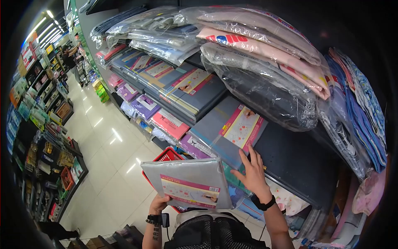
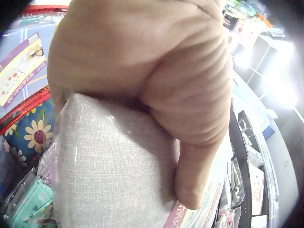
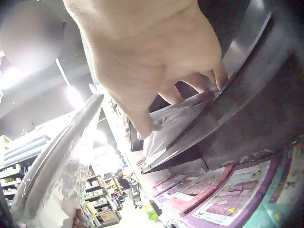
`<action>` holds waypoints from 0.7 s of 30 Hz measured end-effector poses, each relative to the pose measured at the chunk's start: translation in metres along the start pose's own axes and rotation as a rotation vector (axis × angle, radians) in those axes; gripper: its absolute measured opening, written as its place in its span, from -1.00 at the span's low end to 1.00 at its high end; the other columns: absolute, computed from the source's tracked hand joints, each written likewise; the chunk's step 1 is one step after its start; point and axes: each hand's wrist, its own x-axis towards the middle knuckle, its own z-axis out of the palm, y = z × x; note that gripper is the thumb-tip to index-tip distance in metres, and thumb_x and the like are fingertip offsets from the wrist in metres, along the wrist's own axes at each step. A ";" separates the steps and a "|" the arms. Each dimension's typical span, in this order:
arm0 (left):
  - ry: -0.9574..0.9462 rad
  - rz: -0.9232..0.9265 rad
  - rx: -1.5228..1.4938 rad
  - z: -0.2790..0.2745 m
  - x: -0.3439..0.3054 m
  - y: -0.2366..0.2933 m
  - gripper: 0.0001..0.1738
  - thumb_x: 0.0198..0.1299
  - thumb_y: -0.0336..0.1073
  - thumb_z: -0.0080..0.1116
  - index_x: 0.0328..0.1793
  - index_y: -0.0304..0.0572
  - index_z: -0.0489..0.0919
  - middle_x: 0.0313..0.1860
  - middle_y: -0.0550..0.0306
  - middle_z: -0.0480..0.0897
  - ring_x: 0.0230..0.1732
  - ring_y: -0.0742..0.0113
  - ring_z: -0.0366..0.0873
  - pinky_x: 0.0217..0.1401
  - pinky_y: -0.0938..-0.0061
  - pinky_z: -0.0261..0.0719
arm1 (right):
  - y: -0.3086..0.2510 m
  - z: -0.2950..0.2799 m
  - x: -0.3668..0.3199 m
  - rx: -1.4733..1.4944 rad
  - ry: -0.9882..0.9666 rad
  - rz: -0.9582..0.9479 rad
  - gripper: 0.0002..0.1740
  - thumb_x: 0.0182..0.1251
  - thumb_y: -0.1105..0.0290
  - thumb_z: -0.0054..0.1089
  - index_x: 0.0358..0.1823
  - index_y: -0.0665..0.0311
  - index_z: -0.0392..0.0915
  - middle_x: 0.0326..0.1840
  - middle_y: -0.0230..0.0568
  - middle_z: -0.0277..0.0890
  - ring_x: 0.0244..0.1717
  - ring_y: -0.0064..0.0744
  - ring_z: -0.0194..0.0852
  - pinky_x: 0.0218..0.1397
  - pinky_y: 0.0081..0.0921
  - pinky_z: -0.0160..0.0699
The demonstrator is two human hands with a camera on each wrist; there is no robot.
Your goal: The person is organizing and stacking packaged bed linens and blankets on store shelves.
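My left hand [image 1: 158,204] grips a flat grey fabric pack [image 1: 188,173] by its near edge, thumb over the top. Clear plastic covers the pack, and its pink and yellow label shows a floral picture. In the left wrist view, the woven grey cloth [image 2: 114,161] lies under the palm; most of the fingers are hidden beneath it. Over the shelf's front edge, my right hand [image 1: 253,172] is spread with its fingertips right at a second grey pack [image 1: 219,124] with a similar label. The right wrist view shows these fingertips at the plastic wrap [image 3: 173,121].
Stacks of grey packs [image 1: 166,79] line the shelf to the left. Large bagged bundles [image 1: 265,58] bulge overhead. Pink and purple packs [image 1: 168,123] sit on the lower shelf, near a red basket [image 1: 168,154]. A distant person [image 1: 74,62] stands along the tiled aisle [image 1: 99,137].
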 end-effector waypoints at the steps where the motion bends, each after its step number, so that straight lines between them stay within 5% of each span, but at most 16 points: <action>1: 0.003 -0.006 0.003 -0.003 0.000 -0.001 -0.13 -0.07 -0.26 0.68 0.40 -0.26 0.48 0.26 0.04 0.65 0.27 0.16 0.58 0.38 0.22 0.49 | 0.002 0.002 0.004 0.004 -0.003 0.005 -0.09 0.22 0.07 0.48 0.53 0.29 0.31 0.62 0.30 0.01 0.47 0.33 0.12 0.48 0.13 0.21; 8: -0.023 -0.003 0.048 0.019 0.013 0.013 -0.15 -0.03 -0.19 0.66 0.40 -0.27 0.49 0.26 0.08 0.65 0.27 0.20 0.58 0.36 0.28 0.49 | 0.024 0.010 0.039 -0.042 0.040 0.078 -0.16 0.22 0.08 0.44 0.51 0.19 0.37 0.62 0.20 0.11 0.33 0.21 0.32 0.34 -0.02 0.32; 17: -0.100 -0.011 0.022 0.088 0.056 0.024 -0.20 0.16 -0.16 0.54 0.49 -0.19 0.42 0.37 0.13 0.58 0.38 0.25 0.49 0.45 0.27 0.43 | 0.042 0.026 0.033 -0.021 0.047 0.093 -0.28 0.32 0.28 0.29 0.52 0.19 0.36 0.67 0.24 -0.01 0.41 0.22 0.23 0.42 -0.01 0.19; 18: -0.142 -0.006 -0.026 0.104 0.064 0.026 -0.23 0.25 -0.13 0.46 0.52 -0.19 0.39 0.41 0.14 0.54 0.38 0.25 0.48 0.47 0.26 0.42 | 0.033 0.015 0.032 0.205 0.103 0.128 -0.31 0.34 0.39 0.20 0.52 0.24 0.33 0.69 0.28 -0.10 0.42 0.20 0.21 0.48 0.04 0.13; 19: -0.182 0.000 -0.077 0.120 0.070 0.027 -0.25 0.33 -0.10 0.38 0.54 -0.19 0.35 0.44 0.14 0.50 0.39 0.26 0.47 0.49 0.24 0.41 | 0.063 0.048 0.024 0.498 0.182 0.134 -0.44 0.44 0.38 0.12 0.46 0.27 0.38 0.58 0.25 0.14 0.34 0.15 0.32 0.46 0.01 0.19; 21: -0.182 0.044 -0.034 0.156 0.081 0.030 -0.25 0.39 -0.05 0.30 0.58 -0.19 0.29 0.46 0.15 0.47 0.39 0.26 0.46 0.50 0.24 0.41 | 0.075 0.050 0.001 0.547 0.228 0.137 -0.47 0.48 0.35 0.07 0.45 0.27 0.38 0.51 0.18 0.22 0.28 0.08 0.37 0.38 -0.06 0.27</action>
